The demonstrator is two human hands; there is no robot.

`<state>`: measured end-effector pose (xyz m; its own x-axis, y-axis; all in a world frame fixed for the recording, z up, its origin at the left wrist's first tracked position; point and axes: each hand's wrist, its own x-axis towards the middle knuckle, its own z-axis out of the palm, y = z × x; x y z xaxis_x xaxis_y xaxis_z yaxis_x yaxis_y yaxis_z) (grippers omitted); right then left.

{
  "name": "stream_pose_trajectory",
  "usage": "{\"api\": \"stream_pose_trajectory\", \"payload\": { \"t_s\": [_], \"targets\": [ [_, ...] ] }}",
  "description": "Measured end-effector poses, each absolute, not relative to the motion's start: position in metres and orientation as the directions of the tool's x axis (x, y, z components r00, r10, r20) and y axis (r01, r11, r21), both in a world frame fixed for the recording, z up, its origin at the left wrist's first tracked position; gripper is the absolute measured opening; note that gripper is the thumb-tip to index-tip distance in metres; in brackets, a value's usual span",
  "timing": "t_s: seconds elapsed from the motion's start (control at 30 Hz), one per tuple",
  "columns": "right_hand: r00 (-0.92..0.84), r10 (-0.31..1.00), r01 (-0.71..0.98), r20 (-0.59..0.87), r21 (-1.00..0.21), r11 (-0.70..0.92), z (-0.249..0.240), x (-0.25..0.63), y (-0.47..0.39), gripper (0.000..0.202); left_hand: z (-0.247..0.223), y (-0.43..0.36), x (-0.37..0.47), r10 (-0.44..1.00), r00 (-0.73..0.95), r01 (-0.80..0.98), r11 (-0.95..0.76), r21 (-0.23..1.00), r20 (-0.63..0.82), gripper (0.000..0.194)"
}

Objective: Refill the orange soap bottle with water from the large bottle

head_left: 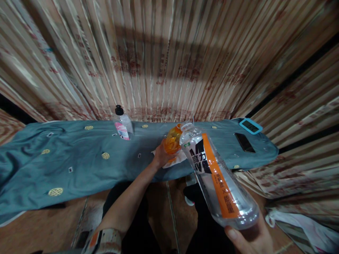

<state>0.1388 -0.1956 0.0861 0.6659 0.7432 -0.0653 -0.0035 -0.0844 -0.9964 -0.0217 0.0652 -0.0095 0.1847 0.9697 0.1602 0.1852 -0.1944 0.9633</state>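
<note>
My right hand (253,238) is closed around the base of a big clear plastic bottle (225,187) with an orange and black label. The bottle leans over to the left, its neck low and close to an orange see-through bottle (173,141). Wrapped round that orange bottle is my left hand (160,155), just above the cloth-covered table. Whether the two bottle mouths touch, I cannot tell. A crumpled white tissue (176,160) lies beneath the orange bottle.
On the teal patterned cloth (84,155) a clear pump-top bottle (122,125) with a pink label stands at the left. A blue-framed digital clock (250,126) and a black phone (244,142) lie at the right. Striped curtains (164,60) hang behind, and a white bag (299,225) is at lower right.
</note>
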Motion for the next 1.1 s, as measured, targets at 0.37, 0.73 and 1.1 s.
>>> {"api": "stream_pose_trajectory", "payload": {
  "t_s": [0.37, 0.73, 1.1],
  "targets": [
    [0.575, 0.818, 0.059, 0.003, -0.998, -0.038, 0.076, 0.159, -0.197, 0.093, -0.004, 0.065, -0.021, 0.977, 0.173, 0.217, -0.158, 0.963, 0.121, 0.061],
    [0.498, 0.863, 0.152, 0.082, -0.988, 0.006, 0.071, 0.16, -0.197, 0.087, -0.004, 0.064, -0.02, 0.979, 0.157, 0.219, -0.161, 0.962, 0.128, 0.061],
    [0.5, 0.864, 0.105, 0.066, -0.994, 0.016, 0.067, 0.158, -0.198, 0.089, -0.007, 0.067, -0.021, 0.977, 0.174, 0.211, -0.155, 0.965, 0.119, 0.063]
  ]
}}
